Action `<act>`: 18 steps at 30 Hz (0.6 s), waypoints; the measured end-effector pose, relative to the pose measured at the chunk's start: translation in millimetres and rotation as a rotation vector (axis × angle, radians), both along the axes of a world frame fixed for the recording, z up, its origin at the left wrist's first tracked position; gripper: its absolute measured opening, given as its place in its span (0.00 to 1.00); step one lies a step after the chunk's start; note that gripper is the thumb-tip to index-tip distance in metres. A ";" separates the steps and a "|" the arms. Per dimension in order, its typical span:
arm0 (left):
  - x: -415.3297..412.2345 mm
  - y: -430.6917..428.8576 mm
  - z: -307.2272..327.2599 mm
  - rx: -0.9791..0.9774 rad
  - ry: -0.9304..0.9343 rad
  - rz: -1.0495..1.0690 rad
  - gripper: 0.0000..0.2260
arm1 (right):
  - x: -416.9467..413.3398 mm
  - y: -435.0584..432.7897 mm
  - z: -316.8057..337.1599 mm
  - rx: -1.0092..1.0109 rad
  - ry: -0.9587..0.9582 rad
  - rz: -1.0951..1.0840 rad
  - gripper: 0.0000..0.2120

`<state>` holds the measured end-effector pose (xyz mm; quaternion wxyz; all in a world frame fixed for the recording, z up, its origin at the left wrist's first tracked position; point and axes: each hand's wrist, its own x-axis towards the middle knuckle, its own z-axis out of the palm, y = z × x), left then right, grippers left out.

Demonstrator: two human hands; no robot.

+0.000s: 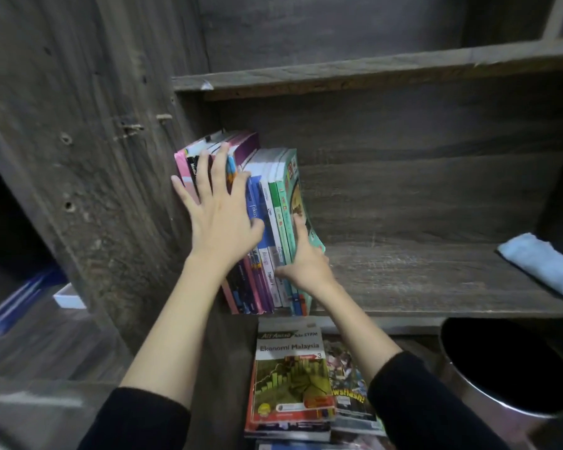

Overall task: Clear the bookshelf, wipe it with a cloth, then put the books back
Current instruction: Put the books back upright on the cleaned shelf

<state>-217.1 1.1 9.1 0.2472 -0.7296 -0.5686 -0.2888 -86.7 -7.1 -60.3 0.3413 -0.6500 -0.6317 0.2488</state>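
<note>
At inspection, a row of books (273, 203) stood upright at the far left end of the middle board of the bookshelf (420, 274), packed against the left side panel (111, 157), spines facing outward, the row leaning slightly to the right. The left hand (220, 216) lay flat against the spines of the left part of the row, fingers straight and spread wide, gripping nothing. The right hand (306, 267) was at the right end of the row, low down: its thumb lay across the spines, one finger pointed up along the edge of the outermost green book, and the remaining fingers were hidden behind that book's cover, so the hand appeared to hold the right-hand books between thumb and fingers. Both forearms were bare, with dark sleeves pushed back towards the elbows. A folded light-blue cloth (543, 264) rested on the same board at its far right, well apart from the books. The board above (371, 73) showed a worn front edge. Below the shelf, a stack of books (290, 378) lay flat, the top cover reading "Ekonomi Malaysia". A round dark container with a metallic rim (501, 368) stood just right of the stack.
</note>
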 end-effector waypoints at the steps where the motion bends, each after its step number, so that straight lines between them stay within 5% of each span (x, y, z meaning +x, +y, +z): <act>1: -0.3 -0.6 -2.1 0.012 -0.038 -0.033 0.29 | 0.6 0.7 -1.9 0.010 0.000 -0.007 0.52; 10: 7.8 -19.0 -32.7 0.222 -0.564 -0.376 0.12 | 2.7 -0.3 -7.6 0.067 0.001 -0.003 0.49; 18: 0.8 -21.9 -20.1 0.194 -0.770 -0.451 0.12 | 5.5 3.8 -11.7 0.075 -0.033 0.000 0.50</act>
